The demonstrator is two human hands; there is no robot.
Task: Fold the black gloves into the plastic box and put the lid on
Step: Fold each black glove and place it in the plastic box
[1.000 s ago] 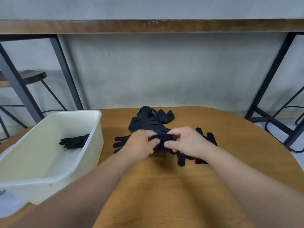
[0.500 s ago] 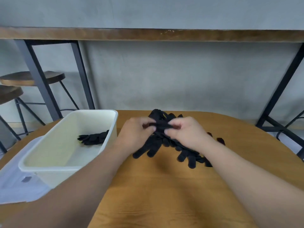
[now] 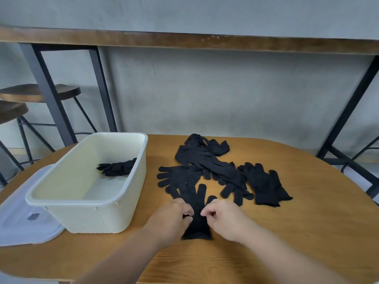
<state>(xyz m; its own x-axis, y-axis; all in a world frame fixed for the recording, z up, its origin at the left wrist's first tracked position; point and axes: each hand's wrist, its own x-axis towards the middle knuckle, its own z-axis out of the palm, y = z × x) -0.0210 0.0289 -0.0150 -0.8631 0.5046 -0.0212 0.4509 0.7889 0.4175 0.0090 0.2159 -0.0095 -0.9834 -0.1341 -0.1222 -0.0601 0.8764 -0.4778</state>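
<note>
A black glove lies flat on the wooden table near me, fingers pointing away. My left hand pinches its left edge and my right hand pinches its right edge, near the cuff. Behind it lies a loose pile of black gloves, with a stacked pair to the right. The cream plastic box stands open at the left, with one folded black glove inside against its far right wall. The translucent lid lies flat under and left of the box.
The round wooden table ends close behind the pile. Beyond it is a grey wall with a wooden counter on black metal legs. Two wooden stools stand at the far left.
Both hands pulled one glove out of the pile toward me and laid it flat on the table. The camera tilted, so the box and lid show more fully.
</note>
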